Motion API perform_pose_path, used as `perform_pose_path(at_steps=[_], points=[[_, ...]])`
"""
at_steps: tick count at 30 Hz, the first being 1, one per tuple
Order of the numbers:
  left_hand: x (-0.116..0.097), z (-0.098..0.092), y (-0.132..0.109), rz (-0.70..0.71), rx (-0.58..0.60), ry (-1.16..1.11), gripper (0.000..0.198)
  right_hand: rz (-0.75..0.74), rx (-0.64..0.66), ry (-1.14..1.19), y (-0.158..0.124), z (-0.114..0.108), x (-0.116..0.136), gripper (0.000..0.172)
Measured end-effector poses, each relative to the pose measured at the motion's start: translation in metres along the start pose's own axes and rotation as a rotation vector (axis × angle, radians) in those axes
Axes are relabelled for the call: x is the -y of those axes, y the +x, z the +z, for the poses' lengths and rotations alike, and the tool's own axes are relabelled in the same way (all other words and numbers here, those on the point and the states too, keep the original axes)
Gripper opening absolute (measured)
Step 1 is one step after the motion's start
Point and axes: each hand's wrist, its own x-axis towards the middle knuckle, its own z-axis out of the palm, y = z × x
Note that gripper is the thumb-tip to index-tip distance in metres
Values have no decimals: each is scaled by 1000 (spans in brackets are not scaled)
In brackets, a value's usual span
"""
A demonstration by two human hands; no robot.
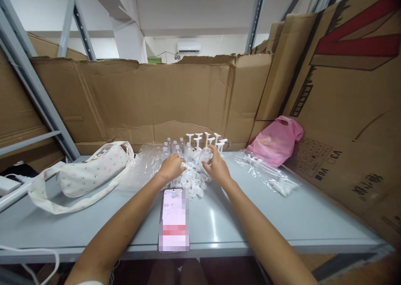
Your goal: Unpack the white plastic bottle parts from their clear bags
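My right hand [216, 166] has its thumb and fingers curved around a clear plastic bottle [206, 155]. Beside it, my left hand [171, 167] is closed, its fingertips pinched together over a pile of small white plastic caps [194, 184]; whatever they hold is too small to make out. Several clear bottles [177, 148] stand upright just beyond the left hand. Behind the right hand rise several white pump-like pieces [207, 137] with T-shaped tops, their lower parts partly hidden.
A phone [174, 218] lies at the front edge of the grey table [219, 222]. To the left are a floral cloth bag [94, 174] and a clear plastic sheet [145, 166]. On the right sit a pink bag [275, 141] and clear packaging [271, 172]. Cardboard [156, 97] walls the back.
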Motion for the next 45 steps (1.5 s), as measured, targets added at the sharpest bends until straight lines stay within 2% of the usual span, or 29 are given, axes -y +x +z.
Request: perform_pose_path(at_steps=[3, 5, 9, 12, 16, 20, 22, 25, 26, 28, 29, 31, 33, 36, 39, 41, 45], points=[[7, -4, -8, 4, 15, -6, 32, 41, 104, -67, -1, 4, -2, 51], [12, -13, -18, 31, 70, -40, 31, 72, 134, -105, 0, 7, -5, 51], [17, -30, -42, 127, 404, -148, 35, 105, 160, -130, 2, 16, -9, 52], [14, -33, -55, 112, 492, -165, 31, 101, 128, -121, 4, 25, -12, 55], [11, -26, -57, 103, 452, -160, 11, 67, 59, -119, 6, 36, -18, 62], [12, -18, -53, 134, 388, -180, 14, 32, -14, -142, 7, 35, -17, 59], [13, -14, -52, 145, 367, -203, 19, 0, -42, -139, 7, 25, -11, 49], [12, -10, -53, 185, 349, -223, 25, -32, -98, -107, 11, -7, -9, 31], [10, -9, -53, 197, 346, -218, 24, 17, -141, -112, 14, -20, -12, 30], [7, -7, -54, 219, 337, -195, 19, 212, -270, -197, 18, -46, -28, 32], [5, -7, -53, 225, 328, -182, 16, 312, -293, -255, 20, -57, -39, 33], [1, -6, -51, 224, 301, -162, 15, 520, -218, -395, 21, -72, -66, 35], [-1, -5, -46, 203, 255, -135, 17, 688, -128, -488, 19, -76, -90, 42], [-2, -1, -39, 144, 157, -71, 19, 771, -28, -561, 14, -66, -110, 59], [1, 4, -36, 78, 67, -29, 21, 786, 37, -646, 13, -55, -112, 72], [3, 5, -37, 40, 17, -15, 23, 801, -8, -652, 14, -54, -114, 69], [7, 2, -39, -7, -35, -26, 24, 775, -172, -588, 15, -64, -129, 50]])
